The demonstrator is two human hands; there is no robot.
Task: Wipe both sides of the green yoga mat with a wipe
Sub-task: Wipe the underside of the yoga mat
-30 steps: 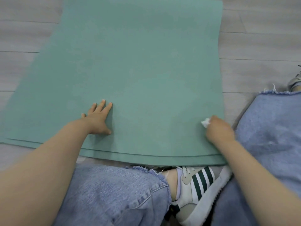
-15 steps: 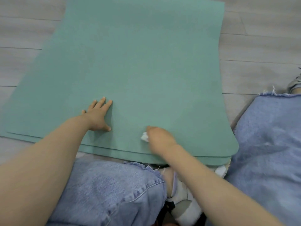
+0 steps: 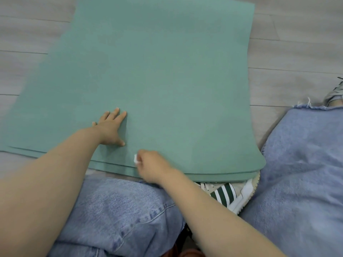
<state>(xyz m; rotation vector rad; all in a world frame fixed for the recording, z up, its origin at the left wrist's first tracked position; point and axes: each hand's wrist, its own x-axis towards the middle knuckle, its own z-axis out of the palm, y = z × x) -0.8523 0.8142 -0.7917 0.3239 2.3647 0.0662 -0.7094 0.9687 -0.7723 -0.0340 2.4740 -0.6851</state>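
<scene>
The green yoga mat lies folded double on the grey floor, its two layered near edges just in front of my knees. My left hand presses flat on the mat near its near edge, fingers straight and spread. My right hand grips a small crumpled white wipe and holds it against the mat close to the near edge, just right of and below my left hand. Most of the wipe is hidden inside my fist.
My legs in blue jeans fill the bottom of the view. A white sneaker with green stripes sits partly under the mat's near right corner. Another shoe shows at the right edge. Grey plank floor surrounds the mat.
My right hand with the wipe has swept from the mat's right edge leftward along the near edge to just below my left hand. My left hand has stayed in place.
</scene>
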